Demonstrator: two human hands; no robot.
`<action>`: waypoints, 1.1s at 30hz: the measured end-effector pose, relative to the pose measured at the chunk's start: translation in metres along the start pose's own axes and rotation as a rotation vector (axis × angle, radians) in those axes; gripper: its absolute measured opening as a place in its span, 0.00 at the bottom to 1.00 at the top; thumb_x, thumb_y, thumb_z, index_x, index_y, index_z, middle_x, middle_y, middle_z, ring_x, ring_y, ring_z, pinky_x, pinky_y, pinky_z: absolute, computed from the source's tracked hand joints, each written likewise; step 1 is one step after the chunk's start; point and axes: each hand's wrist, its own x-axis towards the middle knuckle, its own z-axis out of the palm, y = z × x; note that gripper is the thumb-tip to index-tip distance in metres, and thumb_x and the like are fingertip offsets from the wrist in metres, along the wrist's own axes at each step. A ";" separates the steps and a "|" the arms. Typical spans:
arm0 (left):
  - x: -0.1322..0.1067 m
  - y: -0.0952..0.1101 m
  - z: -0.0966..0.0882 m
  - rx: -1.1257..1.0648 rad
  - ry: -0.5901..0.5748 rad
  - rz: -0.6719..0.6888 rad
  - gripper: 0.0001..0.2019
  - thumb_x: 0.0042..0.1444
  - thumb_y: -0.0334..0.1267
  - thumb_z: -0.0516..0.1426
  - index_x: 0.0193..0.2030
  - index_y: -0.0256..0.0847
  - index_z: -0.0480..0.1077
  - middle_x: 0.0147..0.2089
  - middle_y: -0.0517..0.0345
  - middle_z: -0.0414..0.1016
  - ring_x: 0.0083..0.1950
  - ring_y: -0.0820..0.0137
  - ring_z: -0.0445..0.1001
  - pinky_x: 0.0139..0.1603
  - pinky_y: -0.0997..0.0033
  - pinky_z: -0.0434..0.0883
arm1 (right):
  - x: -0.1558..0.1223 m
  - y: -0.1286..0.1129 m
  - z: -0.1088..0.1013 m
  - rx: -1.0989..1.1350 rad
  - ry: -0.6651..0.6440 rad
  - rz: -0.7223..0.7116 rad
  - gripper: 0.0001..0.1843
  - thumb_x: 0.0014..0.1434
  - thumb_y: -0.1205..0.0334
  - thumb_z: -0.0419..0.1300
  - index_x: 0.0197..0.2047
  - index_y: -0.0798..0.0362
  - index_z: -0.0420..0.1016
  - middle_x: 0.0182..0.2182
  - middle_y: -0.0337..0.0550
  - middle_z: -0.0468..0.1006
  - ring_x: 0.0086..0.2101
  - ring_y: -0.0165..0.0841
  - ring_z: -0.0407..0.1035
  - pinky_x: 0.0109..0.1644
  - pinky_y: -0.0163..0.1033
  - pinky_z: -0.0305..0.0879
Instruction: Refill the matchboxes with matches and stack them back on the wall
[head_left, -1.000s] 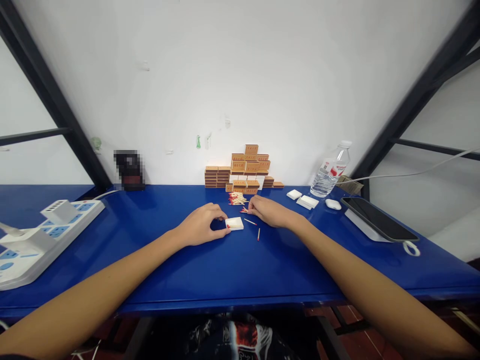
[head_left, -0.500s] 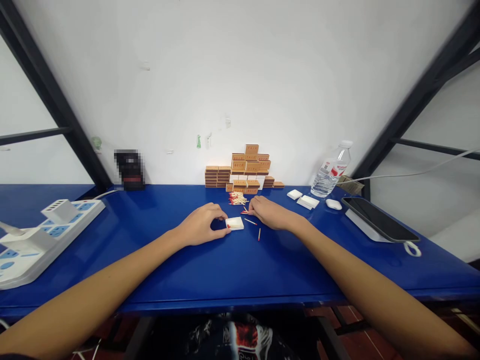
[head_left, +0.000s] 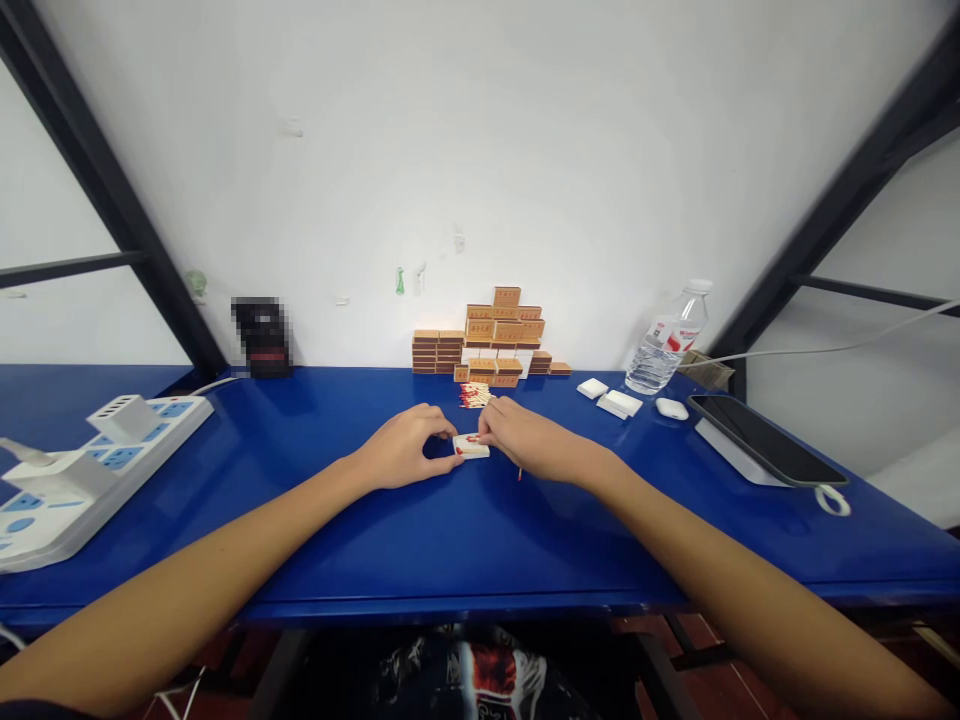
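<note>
Between the thumb and fingers of my left hand (head_left: 411,448) is a small white matchbox tray (head_left: 475,453), which lies flat on the blue table. A few red-tipped matches show inside it. My right hand (head_left: 529,436) is pinched over the tray's right side, with red match heads at its fingertips. Just beyond the hands lies a heap of matches (head_left: 474,395) with red heads and pale sticks. One loose match (head_left: 520,475) sticks out from under my right hand. Most of what the right fingers hold is hidden.
Stacked orange-brown matchboxes (head_left: 506,330) stand against the wall. To the right are white tray-like pieces (head_left: 619,404), a water bottle (head_left: 667,340), a white case (head_left: 671,409) and a propped phone (head_left: 765,437). A power strip (head_left: 161,455) lies at the left, with a dark object (head_left: 261,340) behind it.
My right hand has moved left and slightly nearer, from the loose matches to the tray, bringing matches with it. My left hand stays at the tray.
</note>
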 end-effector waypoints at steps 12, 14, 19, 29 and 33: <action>0.000 0.001 0.000 -0.004 0.000 -0.006 0.13 0.63 0.48 0.62 0.46 0.42 0.78 0.42 0.53 0.77 0.45 0.62 0.74 0.46 0.63 0.70 | -0.003 0.000 -0.017 0.072 -0.004 0.090 0.04 0.71 0.64 0.56 0.44 0.53 0.72 0.42 0.48 0.76 0.40 0.37 0.69 0.42 0.40 0.62; -0.001 0.000 0.000 -0.004 0.002 -0.010 0.13 0.63 0.48 0.62 0.47 0.43 0.78 0.42 0.53 0.77 0.45 0.62 0.73 0.46 0.63 0.70 | -0.005 0.006 -0.022 0.106 -0.031 0.116 0.05 0.70 0.62 0.57 0.44 0.53 0.73 0.38 0.45 0.77 0.36 0.35 0.69 0.39 0.39 0.60; 0.000 0.002 -0.001 -0.015 -0.005 -0.020 0.13 0.63 0.48 0.62 0.48 0.43 0.78 0.43 0.53 0.78 0.45 0.62 0.74 0.46 0.63 0.71 | -0.005 0.008 -0.017 0.124 -0.068 0.095 0.05 0.69 0.62 0.59 0.40 0.53 0.75 0.36 0.44 0.79 0.34 0.34 0.69 0.37 0.38 0.58; 0.000 0.002 0.000 -0.013 -0.005 -0.018 0.12 0.63 0.47 0.62 0.46 0.42 0.78 0.43 0.53 0.78 0.46 0.62 0.74 0.47 0.62 0.71 | 0.001 0.002 -0.003 0.155 -0.046 0.041 0.07 0.69 0.66 0.56 0.39 0.53 0.75 0.36 0.44 0.79 0.34 0.33 0.68 0.38 0.37 0.57; 0.000 0.002 0.000 -0.018 -0.004 -0.018 0.12 0.63 0.47 0.62 0.47 0.43 0.78 0.43 0.53 0.78 0.46 0.62 0.74 0.47 0.62 0.71 | -0.002 0.003 -0.013 0.158 -0.023 0.014 0.08 0.68 0.64 0.57 0.37 0.53 0.76 0.33 0.43 0.77 0.32 0.32 0.66 0.36 0.37 0.57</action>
